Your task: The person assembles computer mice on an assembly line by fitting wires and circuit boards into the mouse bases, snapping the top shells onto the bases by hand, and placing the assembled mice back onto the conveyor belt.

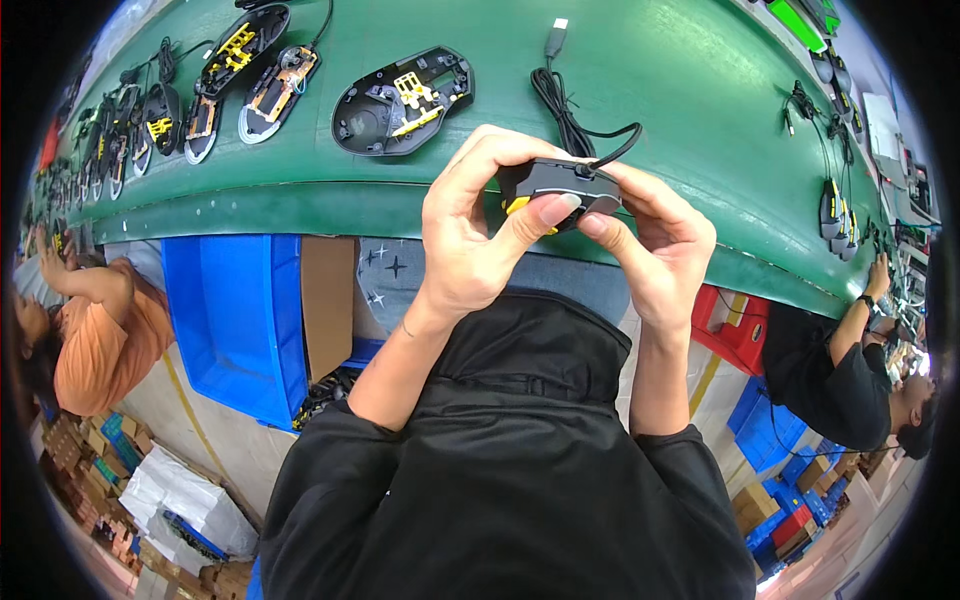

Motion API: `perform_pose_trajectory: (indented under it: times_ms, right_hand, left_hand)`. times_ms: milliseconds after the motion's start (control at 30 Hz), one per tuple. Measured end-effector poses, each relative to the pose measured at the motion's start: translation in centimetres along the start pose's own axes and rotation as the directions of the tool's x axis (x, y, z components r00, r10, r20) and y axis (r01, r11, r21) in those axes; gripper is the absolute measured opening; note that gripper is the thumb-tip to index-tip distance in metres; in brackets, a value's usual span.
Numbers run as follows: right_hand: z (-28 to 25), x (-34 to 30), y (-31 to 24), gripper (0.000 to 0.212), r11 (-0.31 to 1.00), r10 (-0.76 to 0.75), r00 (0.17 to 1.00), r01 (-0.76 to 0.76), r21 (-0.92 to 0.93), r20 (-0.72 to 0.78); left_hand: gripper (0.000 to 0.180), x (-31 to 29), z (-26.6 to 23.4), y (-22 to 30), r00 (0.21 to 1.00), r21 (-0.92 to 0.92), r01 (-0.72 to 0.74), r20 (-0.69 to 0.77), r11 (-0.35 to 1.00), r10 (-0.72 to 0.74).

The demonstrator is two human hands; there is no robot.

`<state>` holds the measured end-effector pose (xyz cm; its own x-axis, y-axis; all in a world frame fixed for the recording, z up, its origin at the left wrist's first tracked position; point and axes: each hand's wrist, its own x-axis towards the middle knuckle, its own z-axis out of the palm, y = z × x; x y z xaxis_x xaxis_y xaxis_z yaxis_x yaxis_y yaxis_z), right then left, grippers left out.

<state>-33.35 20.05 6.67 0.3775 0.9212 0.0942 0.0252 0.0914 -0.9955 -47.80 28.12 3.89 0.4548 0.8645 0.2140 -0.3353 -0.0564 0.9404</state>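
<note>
Between my two hands I hold a black computer mouse (540, 178) with yellow side parts, raised over the near edge of the green bench. My left hand (475, 215) grips its left side, the thumb pressed along the near face. On the other side my right hand (655, 235) closes round it, thumb tip at the near corner. From the mouse's far end a black cable (570, 125) loops onto the bench, bundled, ending in a USB plug (557, 38). Left of the cable lies an open black mouse shell (365, 118) with yellow parts inside. My fingers hide much of the mouse's underside.
More mouse shells and bases (280, 95) line the green bench (680, 80) at left. Several cabled mice (838, 215) lie at right. A blue bin (235, 330) and a red bin (735, 335) stand below the edge. Other people sit at both sides.
</note>
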Motion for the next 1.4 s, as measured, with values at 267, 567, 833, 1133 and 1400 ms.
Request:
perform_pose_trajectory:
  times_ms: [267,567,833,1133,1400]
  right_hand:
    - [-0.3,0.3,0.7,0.024,0.980,-0.175,0.980,0.164,-0.108,-0.092]
    - [-1.0,0.4,-0.2,0.024,0.957,-0.194,0.981,0.188,-0.222,-0.003]
    - [-0.5,2.1,-2.6,0.012,0.998,0.017,1.000,-0.016,-0.068,0.018]
    - [-0.4,2.4,-3.2,0.007,0.986,0.031,0.997,-0.019,-0.166,0.072]
    - [-0.8,2.8,-3.4,0.017,0.993,0.103,0.989,-0.095,-0.075,0.104]
  left_hand:
    - [0.027,0.4,-0.5,0.1,0.989,0.177,-0.130,0.089,0.976,0.115]
    - [0.027,1.6,-1.2,1.1,0.959,0.288,-0.225,0.234,0.931,0.160]
    - [0.027,1.6,-0.7,1.0,0.960,0.300,-0.240,0.216,0.923,0.180]
    - [0.029,1.3,-0.7,0.5,0.963,0.274,-0.244,0.184,0.930,0.198]
    - [0.026,1.2,-0.9,0.6,0.988,0.232,-0.140,0.092,0.963,0.122]
